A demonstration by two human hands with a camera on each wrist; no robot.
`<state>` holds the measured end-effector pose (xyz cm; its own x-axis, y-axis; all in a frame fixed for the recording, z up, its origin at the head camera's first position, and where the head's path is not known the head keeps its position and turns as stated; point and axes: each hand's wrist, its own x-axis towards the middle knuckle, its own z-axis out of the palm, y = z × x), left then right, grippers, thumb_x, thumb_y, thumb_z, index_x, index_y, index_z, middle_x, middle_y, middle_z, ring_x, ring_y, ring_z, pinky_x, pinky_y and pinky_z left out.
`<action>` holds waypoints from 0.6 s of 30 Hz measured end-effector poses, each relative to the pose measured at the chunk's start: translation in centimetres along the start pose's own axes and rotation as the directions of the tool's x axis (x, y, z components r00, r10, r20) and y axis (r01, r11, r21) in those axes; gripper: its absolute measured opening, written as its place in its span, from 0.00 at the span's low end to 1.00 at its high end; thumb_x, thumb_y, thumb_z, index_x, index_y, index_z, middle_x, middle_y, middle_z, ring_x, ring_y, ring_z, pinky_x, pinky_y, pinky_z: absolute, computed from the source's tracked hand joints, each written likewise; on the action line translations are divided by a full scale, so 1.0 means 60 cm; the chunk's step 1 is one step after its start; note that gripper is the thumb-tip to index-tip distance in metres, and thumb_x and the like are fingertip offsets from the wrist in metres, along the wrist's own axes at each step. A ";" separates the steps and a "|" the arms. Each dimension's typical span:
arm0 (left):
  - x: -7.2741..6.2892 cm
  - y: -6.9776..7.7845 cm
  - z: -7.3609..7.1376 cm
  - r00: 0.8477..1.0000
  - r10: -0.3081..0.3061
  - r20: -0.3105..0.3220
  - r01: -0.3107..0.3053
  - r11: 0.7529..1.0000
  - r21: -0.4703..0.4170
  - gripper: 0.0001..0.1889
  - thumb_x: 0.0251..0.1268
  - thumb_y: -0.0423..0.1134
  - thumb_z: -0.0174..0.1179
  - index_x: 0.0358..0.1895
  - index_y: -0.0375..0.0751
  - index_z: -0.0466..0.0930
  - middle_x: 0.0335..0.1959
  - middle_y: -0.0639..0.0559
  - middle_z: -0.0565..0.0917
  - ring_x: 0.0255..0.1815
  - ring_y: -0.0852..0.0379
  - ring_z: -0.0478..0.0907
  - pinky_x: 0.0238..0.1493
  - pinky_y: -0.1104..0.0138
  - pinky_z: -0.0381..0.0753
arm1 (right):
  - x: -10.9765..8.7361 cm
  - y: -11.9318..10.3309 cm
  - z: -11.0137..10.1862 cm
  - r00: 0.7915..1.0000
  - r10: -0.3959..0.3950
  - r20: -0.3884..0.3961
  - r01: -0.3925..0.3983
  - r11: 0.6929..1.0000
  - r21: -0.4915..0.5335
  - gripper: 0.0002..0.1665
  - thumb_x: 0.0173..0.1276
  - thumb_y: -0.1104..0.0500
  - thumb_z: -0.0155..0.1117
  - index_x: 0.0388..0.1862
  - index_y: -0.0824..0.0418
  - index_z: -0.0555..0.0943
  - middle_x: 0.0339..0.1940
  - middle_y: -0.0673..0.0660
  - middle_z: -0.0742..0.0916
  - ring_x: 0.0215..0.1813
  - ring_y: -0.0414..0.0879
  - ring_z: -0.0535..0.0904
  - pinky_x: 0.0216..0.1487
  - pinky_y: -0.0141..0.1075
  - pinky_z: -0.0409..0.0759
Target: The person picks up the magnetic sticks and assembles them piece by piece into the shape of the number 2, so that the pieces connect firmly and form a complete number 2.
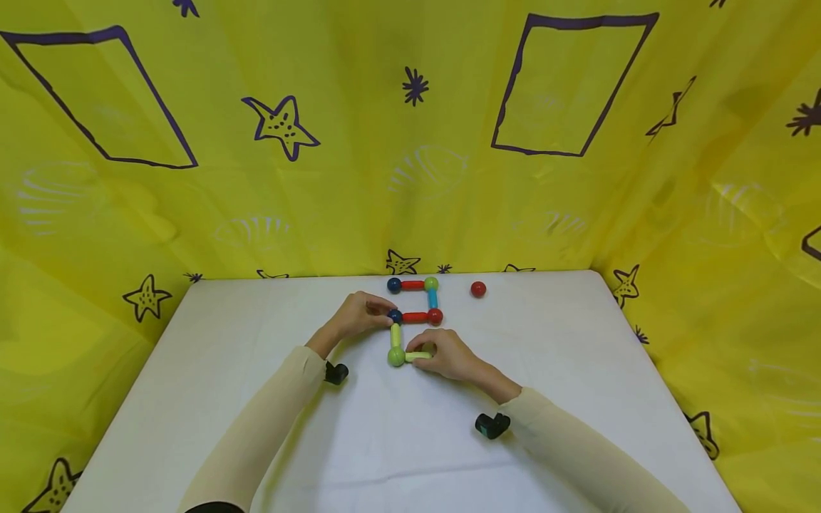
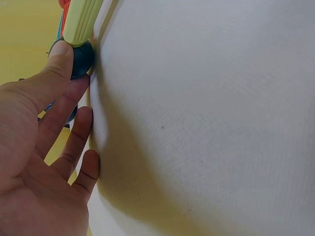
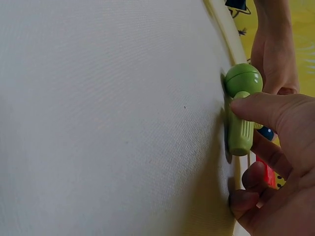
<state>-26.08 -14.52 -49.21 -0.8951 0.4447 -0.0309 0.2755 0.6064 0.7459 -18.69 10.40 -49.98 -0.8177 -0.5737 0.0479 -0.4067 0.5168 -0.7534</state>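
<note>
Magnetic sticks and balls form an angular chain on the white table. My left hand pinches a dark blue ball between thumb and fingers; in the left wrist view a yellow-green stick meets that ball. The same stick runs down to a green ball at the near corner. Beside it, my right hand grips another yellow-green stick, thumb on top, its end against the green ball. Farther back the chain continues with a red stick, red ball and blue stick.
At the chain's far end lie a light green ball, a red stick and a dark blue ball. One loose red ball sits to the right. Yellow patterned cloth encloses the table at back and sides.
</note>
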 end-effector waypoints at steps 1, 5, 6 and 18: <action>0.000 0.000 0.000 1.000 0.000 0.000 0.000 1.000 0.001 0.15 0.63 0.39 0.74 0.52 0.42 0.90 0.40 0.53 0.90 0.42 0.56 0.82 0.51 0.61 0.81 | 0.000 0.000 0.000 1.000 0.001 0.001 -0.001 1.000 -0.001 0.12 0.66 0.62 0.74 0.48 0.56 0.89 0.45 0.48 0.90 0.48 0.44 0.79 0.54 0.40 0.77; 0.000 -0.002 0.000 1.000 0.004 -0.003 -0.004 1.000 -0.004 0.15 0.63 0.39 0.73 0.52 0.42 0.90 0.40 0.53 0.90 0.42 0.56 0.82 0.52 0.60 0.81 | 0.000 -0.001 -0.002 1.000 0.000 0.009 0.000 1.000 0.002 0.12 0.66 0.62 0.74 0.48 0.56 0.89 0.45 0.48 0.90 0.49 0.44 0.79 0.56 0.41 0.77; 0.000 -0.001 0.000 1.000 0.003 -0.004 -0.003 1.000 -0.007 0.15 0.63 0.39 0.74 0.52 0.42 0.90 0.40 0.53 0.90 0.42 0.56 0.82 0.52 0.60 0.81 | 0.000 -0.001 -0.003 1.000 -0.003 0.014 0.003 1.000 0.002 0.12 0.66 0.62 0.74 0.49 0.56 0.88 0.45 0.47 0.90 0.48 0.44 0.79 0.55 0.41 0.77; -0.004 0.000 0.003 1.000 -0.013 -0.010 0.013 1.000 -0.013 0.15 0.62 0.40 0.74 0.51 0.43 0.90 0.40 0.53 0.90 0.41 0.57 0.82 0.51 0.61 0.81 | -0.010 -0.003 -0.050 0.994 -0.023 0.107 0.023 1.000 -0.003 0.28 0.66 0.58 0.76 0.64 0.57 0.81 0.57 0.55 0.87 0.44 0.49 0.80 0.48 0.40 0.82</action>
<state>-25.83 -14.51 -49.33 -0.9023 0.4297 -0.0341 0.2590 0.6036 0.7540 -19.32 12.54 -47.90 -0.7600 -0.6499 -0.0050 -0.4270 0.5051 -0.7500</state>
